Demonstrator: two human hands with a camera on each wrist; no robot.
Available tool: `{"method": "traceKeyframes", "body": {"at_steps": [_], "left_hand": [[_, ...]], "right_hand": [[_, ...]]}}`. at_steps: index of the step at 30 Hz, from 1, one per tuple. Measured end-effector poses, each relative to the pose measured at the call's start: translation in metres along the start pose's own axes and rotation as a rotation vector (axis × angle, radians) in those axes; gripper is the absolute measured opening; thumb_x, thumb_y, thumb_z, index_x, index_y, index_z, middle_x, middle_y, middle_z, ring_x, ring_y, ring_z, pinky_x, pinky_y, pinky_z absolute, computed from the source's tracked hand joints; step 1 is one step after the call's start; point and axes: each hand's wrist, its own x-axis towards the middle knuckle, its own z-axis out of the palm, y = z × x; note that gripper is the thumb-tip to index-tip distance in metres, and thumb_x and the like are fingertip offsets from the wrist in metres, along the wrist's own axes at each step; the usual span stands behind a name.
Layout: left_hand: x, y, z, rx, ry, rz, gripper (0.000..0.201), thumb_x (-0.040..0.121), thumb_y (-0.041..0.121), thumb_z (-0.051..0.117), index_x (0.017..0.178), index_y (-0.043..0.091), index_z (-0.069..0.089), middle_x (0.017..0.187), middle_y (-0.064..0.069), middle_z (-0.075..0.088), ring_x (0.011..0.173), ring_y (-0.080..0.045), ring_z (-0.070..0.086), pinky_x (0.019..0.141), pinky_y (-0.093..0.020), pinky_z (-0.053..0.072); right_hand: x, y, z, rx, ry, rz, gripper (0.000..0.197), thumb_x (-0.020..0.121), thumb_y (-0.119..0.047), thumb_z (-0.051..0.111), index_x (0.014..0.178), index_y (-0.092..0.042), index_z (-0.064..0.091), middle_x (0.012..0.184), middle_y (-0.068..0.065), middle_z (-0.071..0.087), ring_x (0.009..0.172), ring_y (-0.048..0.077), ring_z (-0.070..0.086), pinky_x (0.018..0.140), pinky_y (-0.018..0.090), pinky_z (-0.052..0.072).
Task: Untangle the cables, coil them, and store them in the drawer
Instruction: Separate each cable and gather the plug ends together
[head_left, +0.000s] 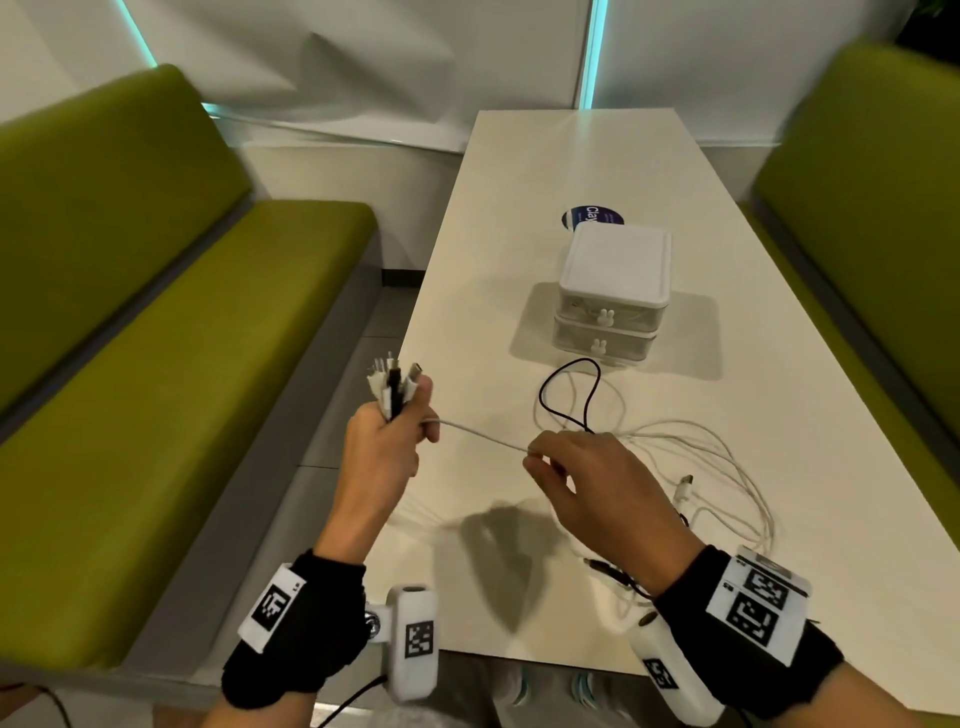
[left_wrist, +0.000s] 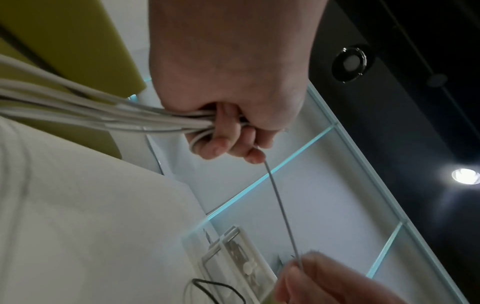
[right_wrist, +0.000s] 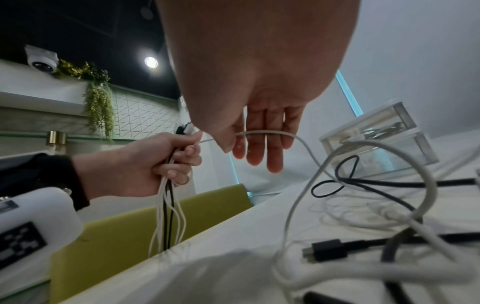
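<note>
My left hand (head_left: 387, 441) is raised over the table's left edge and grips a bundle of white and black cable ends (head_left: 393, 387), plugs pointing up. One white cable (head_left: 480, 439) runs taut from that fist to my right hand (head_left: 550, 457), which pinches it between thumb and forefinger while the other fingers hang straight (right_wrist: 262, 148). Behind the right hand a tangle of white and black cables (head_left: 691, 467) lies on the table. The small white two-drawer box (head_left: 610, 296) stands further back with both drawers closed. In the left wrist view the bundle (left_wrist: 155, 119) passes through my left fist.
The white table (head_left: 545, 171) has green bench seats on the left (head_left: 182, 364) and the right (head_left: 872, 208). A dark blue round sticker (head_left: 582, 215) lies behind the drawer box. Loose plugs (head_left: 683, 486) lie near the table's right edge.
</note>
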Motion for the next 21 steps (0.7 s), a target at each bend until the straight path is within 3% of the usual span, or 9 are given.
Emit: {"method": "traceKeyframes", "body": {"at_steps": [3,6,8,11,13,16,18,20,21], "left_hand": [[0.006,-0.005,0.002,0.048,0.001,-0.025,0.050,0.096,0.045,0.052,0.058,0.014,0.062,0.053,0.008,0.056,0.045,-0.005,0.044,0.046,-0.029,0.032],[0.008,-0.017,0.009,0.233,-0.012,0.011,0.034,0.097,0.043,0.052,0.078,0.028,0.074,0.074,0.006,0.070,0.046,-0.006,0.047,0.058,-0.030,0.040],[0.001,-0.021,0.016,0.302,-0.046,0.125,0.021,0.097,0.034,0.055,0.100,0.029,0.074,0.094,0.010,0.073,0.064,-0.001,0.060,0.065,-0.030,0.048],[-0.013,-0.027,0.029,0.360,-0.253,0.251,0.024,0.096,0.027,0.057,0.116,0.032,0.069,0.109,0.022,0.069,0.101,0.006,0.063,0.081,-0.032,0.054],[-0.017,-0.034,0.036,0.536,-0.342,0.301,0.022,0.095,0.034,0.056,0.113,0.032,0.069,0.109,0.015,0.071,0.104,-0.007,0.064,0.084,-0.031,0.051],[-0.017,-0.038,0.037,0.693,-0.367,0.328,0.021,0.095,0.036,0.055,0.087,0.020,0.065,0.086,0.004,0.065,0.083,-0.021,0.062,0.072,-0.036,0.047],[-0.018,-0.033,0.033,0.664,-0.339,0.371,0.019,0.093,0.022,0.056,0.074,0.022,0.060,0.080,0.008,0.064,0.083,-0.019,0.064,0.070,-0.033,0.045],[-0.014,-0.023,0.025,0.493,-0.211,0.339,0.027,0.091,0.010,0.056,0.068,0.025,0.056,0.074,0.018,0.065,0.087,-0.004,0.068,0.071,-0.025,0.047],[-0.011,-0.019,0.020,0.381,-0.123,0.294,0.030,0.092,0.007,0.056,0.067,0.023,0.057,0.068,0.023,0.063,0.079,0.006,0.066,0.067,-0.018,0.046]], "right_hand": [[0.001,0.008,0.005,-0.013,-0.017,0.060,0.023,0.099,-0.037,0.047,0.087,-0.023,0.060,0.073,-0.003,0.063,0.075,0.025,0.059,0.065,0.039,0.046],[-0.004,0.010,0.013,0.002,-0.092,0.098,0.025,0.099,-0.036,0.048,0.084,-0.020,0.060,0.073,0.001,0.065,0.076,0.027,0.060,0.066,0.038,0.043],[-0.005,0.012,0.017,0.034,-0.105,0.121,0.023,0.099,-0.034,0.049,0.084,-0.020,0.060,0.070,0.003,0.065,0.074,0.029,0.060,0.065,0.039,0.043],[-0.002,0.014,0.019,0.108,-0.090,0.136,0.021,0.097,-0.033,0.051,0.080,-0.023,0.055,0.063,0.001,0.057,0.070,0.029,0.056,0.063,0.040,0.044],[0.001,0.012,0.018,0.129,-0.089,0.138,0.016,0.096,-0.031,0.052,0.083,-0.025,0.057,0.064,-0.002,0.056,0.071,0.026,0.056,0.063,0.038,0.044],[0.001,0.011,0.016,0.123,-0.117,0.122,0.014,0.095,-0.030,0.050,0.088,-0.024,0.060,0.077,-0.002,0.066,0.077,0.024,0.059,0.068,0.041,0.047],[-0.002,0.012,0.016,0.121,-0.130,0.120,0.017,0.097,-0.034,0.051,0.085,-0.025,0.056,0.078,-0.004,0.065,0.077,0.023,0.058,0.068,0.041,0.047],[-0.003,0.016,0.014,0.113,-0.130,0.149,0.020,0.098,-0.038,0.049,0.084,-0.024,0.053,0.077,-0.006,0.061,0.076,0.020,0.057,0.070,0.039,0.045],[-0.003,0.020,0.014,0.104,-0.129,0.177,0.023,0.099,-0.038,0.047,0.083,-0.022,0.051,0.076,-0.006,0.060,0.075,0.019,0.058,0.070,0.039,0.044]]}}
